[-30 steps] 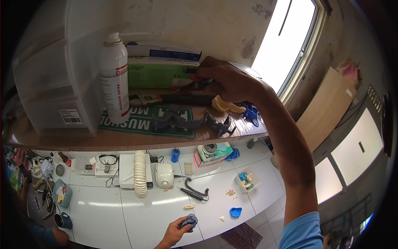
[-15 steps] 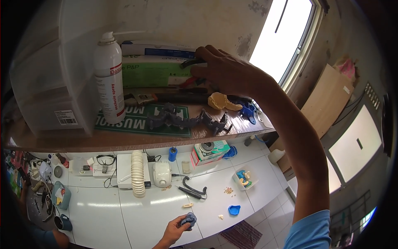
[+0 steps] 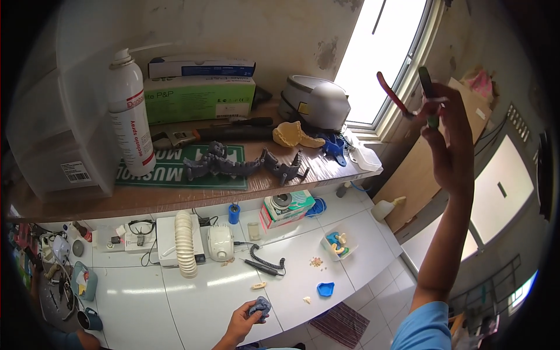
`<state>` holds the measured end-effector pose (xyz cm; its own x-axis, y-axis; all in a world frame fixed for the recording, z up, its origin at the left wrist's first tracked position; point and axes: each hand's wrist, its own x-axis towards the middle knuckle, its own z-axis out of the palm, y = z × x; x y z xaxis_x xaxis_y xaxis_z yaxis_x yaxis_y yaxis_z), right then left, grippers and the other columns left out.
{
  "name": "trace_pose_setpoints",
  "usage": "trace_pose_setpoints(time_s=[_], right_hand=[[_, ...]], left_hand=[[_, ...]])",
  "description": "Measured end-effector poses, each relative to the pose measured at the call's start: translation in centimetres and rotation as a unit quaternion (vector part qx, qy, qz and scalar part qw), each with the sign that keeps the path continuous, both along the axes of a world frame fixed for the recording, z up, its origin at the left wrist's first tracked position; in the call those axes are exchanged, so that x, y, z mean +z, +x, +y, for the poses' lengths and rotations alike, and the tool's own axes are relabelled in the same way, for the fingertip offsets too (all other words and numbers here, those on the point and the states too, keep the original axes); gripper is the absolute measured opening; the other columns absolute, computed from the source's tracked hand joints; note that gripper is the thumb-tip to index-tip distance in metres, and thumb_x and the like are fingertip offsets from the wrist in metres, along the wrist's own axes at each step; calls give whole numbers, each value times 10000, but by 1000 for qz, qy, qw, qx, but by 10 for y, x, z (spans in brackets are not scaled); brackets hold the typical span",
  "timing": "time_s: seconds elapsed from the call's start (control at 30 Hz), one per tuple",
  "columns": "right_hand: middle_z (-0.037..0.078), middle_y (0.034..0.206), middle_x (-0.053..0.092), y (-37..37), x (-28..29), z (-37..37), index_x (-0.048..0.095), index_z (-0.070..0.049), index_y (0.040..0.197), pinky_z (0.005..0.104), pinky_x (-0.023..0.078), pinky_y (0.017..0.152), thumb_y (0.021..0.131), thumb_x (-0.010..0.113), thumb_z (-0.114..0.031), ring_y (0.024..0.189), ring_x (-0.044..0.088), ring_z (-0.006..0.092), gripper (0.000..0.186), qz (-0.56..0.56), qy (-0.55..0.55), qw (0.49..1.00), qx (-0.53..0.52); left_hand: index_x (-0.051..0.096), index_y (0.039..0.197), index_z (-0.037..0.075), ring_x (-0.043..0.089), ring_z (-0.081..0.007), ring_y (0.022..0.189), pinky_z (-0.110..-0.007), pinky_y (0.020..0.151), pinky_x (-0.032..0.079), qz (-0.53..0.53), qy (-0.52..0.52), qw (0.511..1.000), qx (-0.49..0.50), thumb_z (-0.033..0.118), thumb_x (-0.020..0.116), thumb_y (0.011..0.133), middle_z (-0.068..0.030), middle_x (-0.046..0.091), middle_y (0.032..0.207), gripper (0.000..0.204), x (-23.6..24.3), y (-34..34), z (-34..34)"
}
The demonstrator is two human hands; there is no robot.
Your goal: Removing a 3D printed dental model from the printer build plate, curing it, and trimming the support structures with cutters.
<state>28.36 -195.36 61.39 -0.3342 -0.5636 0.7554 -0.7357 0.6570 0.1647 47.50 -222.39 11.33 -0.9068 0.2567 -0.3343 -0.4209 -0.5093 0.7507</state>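
Raised to the right of the window, my right hand (image 3: 450, 149) is closed around pliers (image 3: 392, 93) with one red and one dark handle; the handles are spread and the pliers are slightly blurred. Low over the white desk, my left hand (image 3: 239, 324) grips a grey dental model (image 3: 262, 307) between thumb and fingers. A small tan piece (image 3: 258, 286) lies on the desk just beyond it. On the shelf are dark grey dental models (image 3: 233, 166) and a yellow dental cast (image 3: 290, 134).
The shelf (image 3: 76, 207) carries a spray can (image 3: 133, 116), a green box (image 3: 198, 96) and a silver-grey case (image 3: 318, 102). Below stand a white control unit (image 3: 221, 243), a handpiece (image 3: 262, 268) and a container of models (image 3: 338, 245). Another person's arm (image 3: 87, 339) shows at lower left.
My right hand has left the shelf beside the boxes, moving right and lifting the pliers out. The silver-grey case behind it is now uncovered. My left hand still holds the dental model.
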Motion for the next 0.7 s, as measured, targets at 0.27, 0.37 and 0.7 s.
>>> trace_pose_setpoints(time_s=[0.27,0.37,0.7], right_hand=[[176,1226,526,109,-226,103,618,-1,1010,388,523,866,837,698,58,1022,624,312,200,-424,-146,877,-174],[163,1228,499,155,-327,134,626,18,1056,401,526,922,811,703,117,1043,613,320,276,-514,-200,799,-241],[208,1219,520,242,-491,31,684,-79,1011,454,464,955,791,671,-53,1133,535,370,222,-461,-104,864,-174]], left_hand=[[457,1350,93,572,-113,870,-270,727,482,31,-80,996,-27,35,775,845,-12,565,1023,600,7,-22,11],[436,1347,86,512,-122,1136,-294,1000,449,14,-97,994,-40,0,804,815,-29,506,1287,653,5,-42,25],[454,1407,62,523,-89,872,-251,696,438,169,-255,946,107,17,705,912,-58,524,1222,557,-67,-115,16]])
